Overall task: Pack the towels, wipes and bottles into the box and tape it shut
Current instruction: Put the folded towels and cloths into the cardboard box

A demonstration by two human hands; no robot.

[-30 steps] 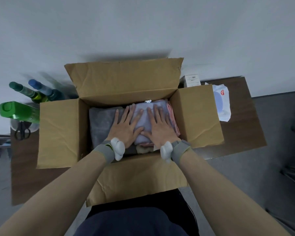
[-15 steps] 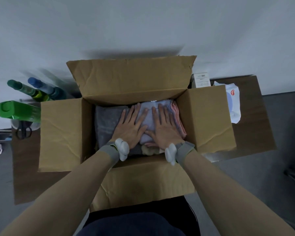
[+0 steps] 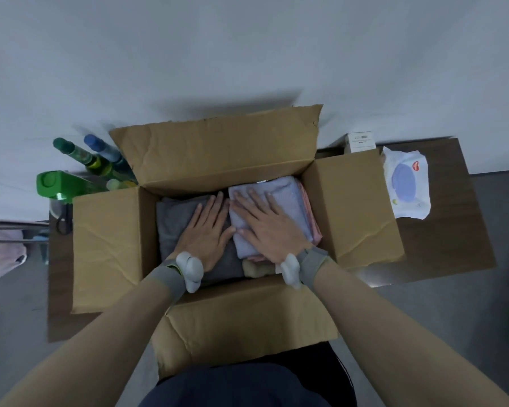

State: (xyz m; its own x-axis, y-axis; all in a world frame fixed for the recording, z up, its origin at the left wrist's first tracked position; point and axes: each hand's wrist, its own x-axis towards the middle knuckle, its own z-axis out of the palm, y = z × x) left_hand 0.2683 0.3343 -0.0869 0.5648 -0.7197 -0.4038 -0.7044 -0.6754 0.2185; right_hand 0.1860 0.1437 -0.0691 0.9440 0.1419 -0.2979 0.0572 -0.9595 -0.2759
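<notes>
Towels cover the floor of the open box [image 3: 356, 207]: a grey towel [image 3: 180, 221] on the left, and on the right a lavender towel [image 3: 279, 190] stacked on pink folds [image 3: 312, 221]. The left hand [image 3: 207, 235] lies flat on the grey one and the right hand [image 3: 269, 227] flat on the lavender one, fingers straight and spread, pressing rather than gripping. The cloth looks soft and light, so it should squash under the palms. It is best lifted by its folded edges so it does not unfold. The wipes pack [image 3: 407, 183] lies on the table [image 3: 459, 248] past the right flap, soft-sided and easy to take across its width. The bottles [image 3: 100, 158] cluster behind the left flap with a green bottle [image 3: 61, 183] beside them. They look rigid, smooth and heavier, and are best held round the body. The spread side flaps lie between the hands and those items. A small white carton [image 3: 360, 142] and scissors [image 3: 62, 223] are also there.
</notes>
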